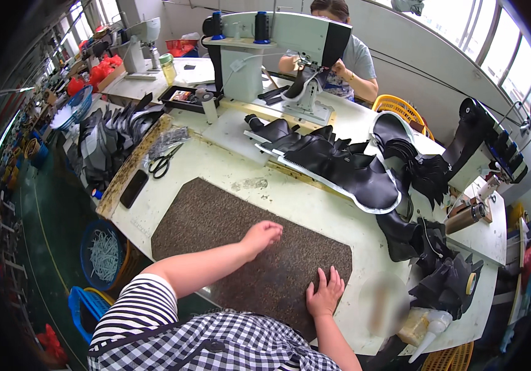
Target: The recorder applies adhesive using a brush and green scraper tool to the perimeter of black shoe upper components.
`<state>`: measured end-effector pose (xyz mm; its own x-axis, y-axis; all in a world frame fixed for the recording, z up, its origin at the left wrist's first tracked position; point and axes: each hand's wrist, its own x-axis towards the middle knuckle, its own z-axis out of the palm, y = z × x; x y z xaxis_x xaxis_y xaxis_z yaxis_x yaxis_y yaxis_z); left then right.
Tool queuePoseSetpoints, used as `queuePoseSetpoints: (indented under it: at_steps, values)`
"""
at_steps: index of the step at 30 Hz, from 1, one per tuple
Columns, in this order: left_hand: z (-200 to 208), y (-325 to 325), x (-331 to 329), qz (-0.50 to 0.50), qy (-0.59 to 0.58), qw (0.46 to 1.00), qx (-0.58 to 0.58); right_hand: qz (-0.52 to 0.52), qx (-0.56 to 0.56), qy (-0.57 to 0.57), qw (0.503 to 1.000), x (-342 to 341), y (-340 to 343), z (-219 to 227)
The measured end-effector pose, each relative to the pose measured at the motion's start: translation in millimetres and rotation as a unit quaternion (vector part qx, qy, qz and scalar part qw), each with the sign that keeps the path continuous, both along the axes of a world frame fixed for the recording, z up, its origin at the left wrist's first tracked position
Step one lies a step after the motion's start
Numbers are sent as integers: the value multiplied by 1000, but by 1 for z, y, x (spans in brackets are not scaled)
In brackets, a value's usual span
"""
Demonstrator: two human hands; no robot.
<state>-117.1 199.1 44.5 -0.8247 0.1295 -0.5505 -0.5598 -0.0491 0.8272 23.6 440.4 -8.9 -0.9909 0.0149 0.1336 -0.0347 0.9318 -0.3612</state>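
Observation:
A dark brown speckled mat (247, 216) with cut corners lies on the table in front of me. Over its middle is my left hand (261, 238), its fingers curled in together; nothing shows sticking out of it, and the inside of the curl is hidden. My right hand (324, 295) rests on the mat's right part with fingers spread. Beyond the mat lies a row of black leather-like shoe pieces (339, 164) with white edging. More black cut pieces (447, 281) are heaped at the right.
Black scissors (161, 163) and a phone (134, 188) lie left of the mat. Across the table a person (358, 62) works at a sewing machine (278, 37). A squeeze bottle (433, 331) and a flask (465, 217) stand at the right. Grey pieces (108, 139) are piled far left.

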Motion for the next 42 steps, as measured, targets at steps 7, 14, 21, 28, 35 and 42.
queuePoseSetpoints:
  at_steps: [7, 14, 21, 28, 35, 42]
  values:
    - [-54, 22, -170, 154, 37, 986, -56, -13, 19, 3, 1000, -3, 6, 0]
    - [-92, 45, -253, 372, 184, 893, 175, -6, -1, -8, 1000, -7, 6, 4]
    - [-93, 65, -240, 295, 283, 912, 27, -9, 10, -18, 1000, -7, 4, 3]
    - [-1, 69, -217, 215, 372, 903, 14, -5, 11, -19, 1000, -7, 4, 2]
    - [-56, 9, -281, 404, 191, 875, -188, -4, 7, -19, 1000, -10, 2, 4]
    - [-86, 2, -313, 385, 185, 894, -136, -8, 1, -14, 1000, -10, 3, 7]
